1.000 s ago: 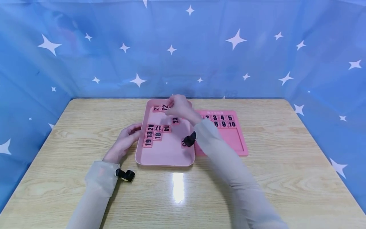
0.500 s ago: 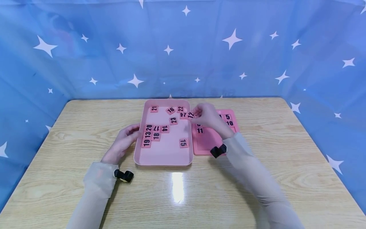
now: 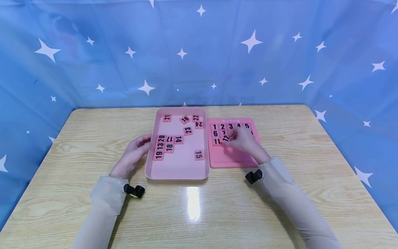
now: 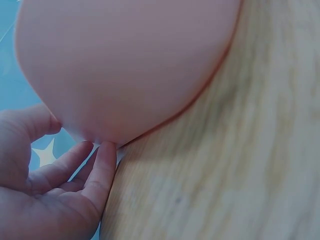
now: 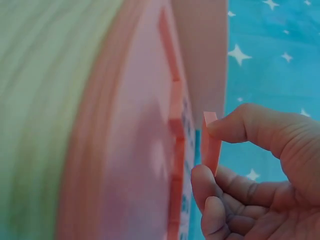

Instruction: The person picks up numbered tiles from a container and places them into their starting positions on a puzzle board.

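My right hand [image 3: 244, 139] pinches a pink number tile marked 12 [image 3: 225, 138] between thumb and fingers, over the number board [image 3: 230, 157]. In the right wrist view the tile [image 5: 211, 145] is seen on edge, tilted, beside the row of tiles on the board. On the board, tiles 1 to 5 fill the top row, 6 and 7 show below, and tile 11 [image 3: 216, 141] lies at the left of the third row. My left hand [image 3: 132, 154] holds the left side of the pink tray [image 3: 177, 169], its fingertips [image 4: 106, 150] against the outer wall.
Loose number tiles lie in the tray, among them tile 15 [image 3: 199, 155], tile 23 [image 3: 188, 130] and tile 21 [image 3: 167, 118]. The tray stands right beside the board on a wooden table [image 3: 295, 155]. A blue curtain [image 3: 186, 52] with white stars hangs behind.
My right hand has carried tile 12 from the top of the tray rightward, over the tray's edge, to the board beside tile 11. My left hand has stayed at the tray.
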`<state>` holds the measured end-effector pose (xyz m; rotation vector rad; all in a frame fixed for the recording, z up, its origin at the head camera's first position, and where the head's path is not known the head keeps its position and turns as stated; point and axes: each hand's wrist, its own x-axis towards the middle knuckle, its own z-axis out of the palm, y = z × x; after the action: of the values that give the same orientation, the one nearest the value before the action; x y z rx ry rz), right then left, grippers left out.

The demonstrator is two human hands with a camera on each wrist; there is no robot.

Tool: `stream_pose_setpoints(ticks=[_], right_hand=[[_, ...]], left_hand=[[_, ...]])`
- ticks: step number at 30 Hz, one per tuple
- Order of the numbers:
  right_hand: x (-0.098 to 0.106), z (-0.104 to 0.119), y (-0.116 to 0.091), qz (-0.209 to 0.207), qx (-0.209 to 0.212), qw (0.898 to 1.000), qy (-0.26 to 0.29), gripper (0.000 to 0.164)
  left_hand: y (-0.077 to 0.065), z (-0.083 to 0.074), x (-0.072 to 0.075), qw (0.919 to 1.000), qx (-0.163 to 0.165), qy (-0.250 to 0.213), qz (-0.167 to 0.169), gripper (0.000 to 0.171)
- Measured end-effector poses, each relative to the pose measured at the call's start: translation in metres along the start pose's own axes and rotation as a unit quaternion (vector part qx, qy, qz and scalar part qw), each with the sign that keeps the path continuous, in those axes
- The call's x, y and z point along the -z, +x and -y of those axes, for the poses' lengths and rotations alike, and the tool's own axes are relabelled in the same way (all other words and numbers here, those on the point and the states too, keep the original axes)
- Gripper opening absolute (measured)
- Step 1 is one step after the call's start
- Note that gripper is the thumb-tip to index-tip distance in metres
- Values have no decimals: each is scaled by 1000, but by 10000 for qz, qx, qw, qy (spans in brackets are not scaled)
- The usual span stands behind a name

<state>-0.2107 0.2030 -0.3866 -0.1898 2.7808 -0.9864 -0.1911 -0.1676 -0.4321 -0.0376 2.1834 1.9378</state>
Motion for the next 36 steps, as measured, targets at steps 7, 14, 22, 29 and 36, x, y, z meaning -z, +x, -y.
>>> stream_pose_setpoints(ticks=[7,14,22,29,36], right_hand=[[-4,-13,-2,-51,-112,9997,-225,27],[-8,-14,2,39,-406,9981,-454,30],[-9,-12,5,220,-319,9979,-510,39],[-6,-13,6,231,51,9976,-650,11],[-5,-14,9,376,-62,9973,-621,11]], left_hand=[[1,3,1,10000,-22,-54,9,48],[2,3,1,10000,-37,7,48,49],[3,2,1,10000,1,-87,45,49],[3,2,1,10000,8,-76,15,49],[3,2,3,10000,-4,-76,27,49]])
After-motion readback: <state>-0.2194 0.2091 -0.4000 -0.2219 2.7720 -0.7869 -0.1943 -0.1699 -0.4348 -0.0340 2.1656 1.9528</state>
